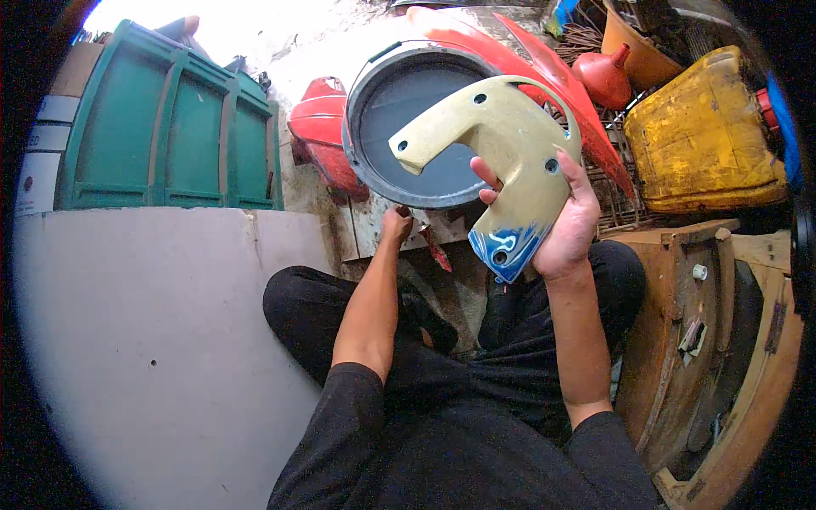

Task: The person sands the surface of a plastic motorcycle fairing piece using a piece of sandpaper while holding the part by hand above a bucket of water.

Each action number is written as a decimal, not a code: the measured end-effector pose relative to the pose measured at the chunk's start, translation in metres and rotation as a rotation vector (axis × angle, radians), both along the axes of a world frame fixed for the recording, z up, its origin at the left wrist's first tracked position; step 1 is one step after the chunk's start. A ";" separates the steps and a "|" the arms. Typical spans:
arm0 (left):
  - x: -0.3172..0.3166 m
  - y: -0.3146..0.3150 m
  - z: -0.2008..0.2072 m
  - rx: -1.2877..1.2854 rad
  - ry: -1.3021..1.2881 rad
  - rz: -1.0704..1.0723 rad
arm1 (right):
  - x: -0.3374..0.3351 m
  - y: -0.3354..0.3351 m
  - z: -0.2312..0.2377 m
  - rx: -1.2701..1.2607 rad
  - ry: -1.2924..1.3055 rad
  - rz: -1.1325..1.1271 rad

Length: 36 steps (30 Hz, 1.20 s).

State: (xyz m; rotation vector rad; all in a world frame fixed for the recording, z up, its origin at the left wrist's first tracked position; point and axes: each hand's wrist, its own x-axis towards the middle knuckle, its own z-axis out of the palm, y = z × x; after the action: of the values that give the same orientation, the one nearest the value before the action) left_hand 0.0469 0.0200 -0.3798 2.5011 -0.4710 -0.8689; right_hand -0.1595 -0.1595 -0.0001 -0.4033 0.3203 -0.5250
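Observation:
My right hand (568, 231) grips a curved plastic motorcycle body panel (531, 140) by its lower part, fingers wrapped round behind and the thumb along its right edge. The panel is cream over most of its face, with several round screw holes and a glossy blue patch at the lower end. It is held up in front of a round black tub (391, 93) and hides part of it. Just below the tub's near rim is my left hand (397, 223), its fingers curled closed; what they hold, if anything, is hidden. A red-handled tool (437, 253) lies close to its right.
Red plastic body parts (327, 136) stand beside and behind the tub. A red funnel (602, 76), an orange container (639, 42) and a dirty yellow jerrycan (710, 136) are at right, above a wooden frame (680, 340). A white board (161, 340) and green panel (170, 127) stand left.

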 end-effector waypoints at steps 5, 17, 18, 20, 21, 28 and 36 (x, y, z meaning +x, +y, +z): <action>-0.005 -0.009 0.006 -0.010 0.022 -0.039 | -0.002 -0.001 -0.002 -0.013 0.007 -0.009; 0.026 0.028 -0.092 -0.468 0.210 0.236 | 0.006 0.008 0.007 0.034 -0.037 0.039; 0.002 0.001 -0.082 -0.478 0.250 0.188 | -0.001 0.000 -0.002 0.021 0.000 -0.005; -0.021 -0.027 -0.056 -0.406 0.194 0.025 | -0.008 -0.009 -0.012 0.007 0.045 -0.054; -0.018 -0.024 -0.047 -0.323 0.084 -0.083 | -0.007 -0.008 -0.012 0.007 0.037 -0.046; 0.004 0.003 -0.041 -0.356 0.125 0.121 | 0.004 0.003 0.000 0.015 -0.018 0.018; 0.003 0.002 -0.038 -0.276 0.047 -0.132 | 0.001 0.000 -0.003 0.008 -0.012 0.005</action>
State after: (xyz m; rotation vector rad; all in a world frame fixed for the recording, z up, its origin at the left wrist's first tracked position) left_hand 0.0502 0.0217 -0.4181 2.2135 -0.6969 -0.8469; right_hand -0.1582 -0.1594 -0.0028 -0.3927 0.3096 -0.5210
